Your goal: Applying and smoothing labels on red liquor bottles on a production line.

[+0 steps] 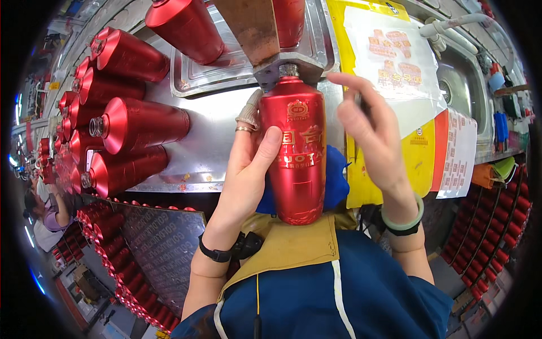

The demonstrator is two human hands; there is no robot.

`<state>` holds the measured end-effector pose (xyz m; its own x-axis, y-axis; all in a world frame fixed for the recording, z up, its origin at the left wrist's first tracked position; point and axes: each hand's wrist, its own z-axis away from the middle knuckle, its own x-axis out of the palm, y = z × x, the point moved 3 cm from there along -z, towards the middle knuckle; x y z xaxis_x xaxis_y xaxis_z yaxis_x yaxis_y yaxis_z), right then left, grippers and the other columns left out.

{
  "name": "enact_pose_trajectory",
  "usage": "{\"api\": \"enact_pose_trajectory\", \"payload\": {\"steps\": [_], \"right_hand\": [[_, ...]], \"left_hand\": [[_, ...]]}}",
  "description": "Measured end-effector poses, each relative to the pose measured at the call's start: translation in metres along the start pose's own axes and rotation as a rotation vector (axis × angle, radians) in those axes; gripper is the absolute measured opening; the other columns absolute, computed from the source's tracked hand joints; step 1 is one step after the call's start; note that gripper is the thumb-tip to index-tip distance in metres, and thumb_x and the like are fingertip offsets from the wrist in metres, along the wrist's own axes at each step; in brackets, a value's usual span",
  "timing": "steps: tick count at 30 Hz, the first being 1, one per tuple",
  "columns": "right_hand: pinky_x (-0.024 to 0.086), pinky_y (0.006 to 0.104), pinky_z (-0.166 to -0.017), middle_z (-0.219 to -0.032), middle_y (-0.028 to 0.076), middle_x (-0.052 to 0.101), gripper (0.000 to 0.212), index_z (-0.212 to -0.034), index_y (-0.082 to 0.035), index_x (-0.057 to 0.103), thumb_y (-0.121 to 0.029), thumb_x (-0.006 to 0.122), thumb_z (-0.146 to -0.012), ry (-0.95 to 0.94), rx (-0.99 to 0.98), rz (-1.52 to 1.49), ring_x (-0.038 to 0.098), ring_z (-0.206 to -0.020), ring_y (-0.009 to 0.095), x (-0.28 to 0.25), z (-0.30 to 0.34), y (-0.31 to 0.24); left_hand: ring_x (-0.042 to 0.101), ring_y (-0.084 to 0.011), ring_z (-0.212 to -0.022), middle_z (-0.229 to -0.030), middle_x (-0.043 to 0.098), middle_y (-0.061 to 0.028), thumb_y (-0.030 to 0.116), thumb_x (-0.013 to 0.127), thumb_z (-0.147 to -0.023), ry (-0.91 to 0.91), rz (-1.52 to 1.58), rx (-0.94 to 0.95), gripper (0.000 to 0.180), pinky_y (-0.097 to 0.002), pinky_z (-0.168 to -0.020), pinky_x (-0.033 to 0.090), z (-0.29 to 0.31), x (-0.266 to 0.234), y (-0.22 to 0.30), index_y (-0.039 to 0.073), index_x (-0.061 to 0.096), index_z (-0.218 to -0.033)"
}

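Note:
A glossy red bottle (pixel 300 195) with raised gold lettering lies along my middle, its base toward my mustard apron (pixel 288 246). My left hand (pixel 245 172) grips its left side, thumb on top; one finger wears a pale cloth cover. The bottle's clear threaded neck sits at a notched metal bracket (pixel 309 68) on an upright metal post (pixel 248 22). To the right of the bottle, my right hand (pixel 375 135) is raised, fingers apart and holding nothing. Near it, a white sheet (pixel 420 93) bearing red and gold lettering transfers rests on a yellow sheet (pixel 364 186).
Several red bottles (pixel 149 124) crowd the steel table's left side. Behind the bracket, a metal tray (pixel 192 79) carries more bottles. A sink (pixel 460 85) with a pale tap (pixel 474 20) is at right. Bottle racks (pixel 488 226) flank me below; another person (pixel 53 217) is far left.

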<state>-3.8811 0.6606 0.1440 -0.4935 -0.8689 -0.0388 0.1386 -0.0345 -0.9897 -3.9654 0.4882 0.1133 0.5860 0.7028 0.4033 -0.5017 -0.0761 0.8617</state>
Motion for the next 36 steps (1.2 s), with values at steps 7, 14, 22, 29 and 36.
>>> {"api": "enact_pose_trajectory", "payload": {"steps": [7, 14, 22, 29, 36], "right_hand": [[0.041, 0.0203, -0.070, -0.085, -0.006, 0.045, 0.067, -0.144, 0.004, 0.046, -0.028, 0.077, -0.093, -0.019, 0.241, -0.362, 0.046, -0.077, 0.004, 0.024, 0.018, 0.043], [0.043, 0.0209, -0.075, -0.086, -0.005, 0.046, 0.069, -0.143, 0.004, 0.046, -0.030, 0.078, -0.092, -0.029, 0.281, -0.346, 0.047, -0.079, 0.004, 0.021, 0.015, 0.038], [0.043, 0.0213, -0.075, -0.088, -0.004, 0.050, 0.067, -0.142, 0.006, 0.047, -0.032, 0.076, -0.094, -0.026, 0.301, -0.544, 0.048, -0.081, 0.004, 0.022, 0.016, 0.041], [0.043, 0.0202, -0.076, -0.086, -0.005, 0.051, 0.059, -0.140, 0.004, 0.049, -0.030, 0.072, -0.097, 0.006, 0.321, -0.561, 0.049, -0.081, 0.004, 0.019, 0.017, 0.042], [0.041, 0.0201, -0.072, -0.083, -0.006, 0.046, 0.067, -0.141, 0.006, 0.048, -0.030, 0.078, -0.092, 0.036, 0.239, -0.387, 0.046, -0.077, 0.004, 0.019, 0.019, 0.041]], "left_hand": [[0.049, -0.0188, -0.134, -0.149, 0.047, -0.0128, 0.018, 0.054, -0.107, -0.007, -0.014, 0.051, 0.058, -0.0362, -0.113, 0.040, 0.003, -0.001, 0.000, 0.002, 0.028, -0.156], [0.050, -0.0188, -0.133, -0.148, 0.048, -0.0128, 0.017, 0.055, -0.106, -0.005, 0.002, 0.042, 0.058, -0.0356, -0.113, 0.040, 0.002, -0.001, 0.001, 0.001, 0.029, -0.155], [0.050, -0.0181, -0.132, -0.147, 0.049, -0.0132, 0.017, 0.052, -0.107, -0.010, -0.031, 0.010, 0.056, -0.0349, -0.112, 0.041, 0.001, -0.001, 0.001, 0.000, 0.029, -0.155], [0.054, -0.0227, -0.131, -0.145, 0.051, -0.0141, 0.023, 0.042, -0.110, -0.028, -0.012, -0.011, 0.051, -0.0396, -0.111, 0.043, -0.001, -0.001, -0.003, 0.001, 0.030, -0.155], [0.054, -0.0240, -0.131, -0.145, 0.052, -0.0155, 0.028, 0.043, -0.109, -0.055, -0.004, -0.027, 0.052, -0.0417, -0.112, 0.041, -0.002, -0.003, -0.004, 0.001, 0.032, -0.152]]}}
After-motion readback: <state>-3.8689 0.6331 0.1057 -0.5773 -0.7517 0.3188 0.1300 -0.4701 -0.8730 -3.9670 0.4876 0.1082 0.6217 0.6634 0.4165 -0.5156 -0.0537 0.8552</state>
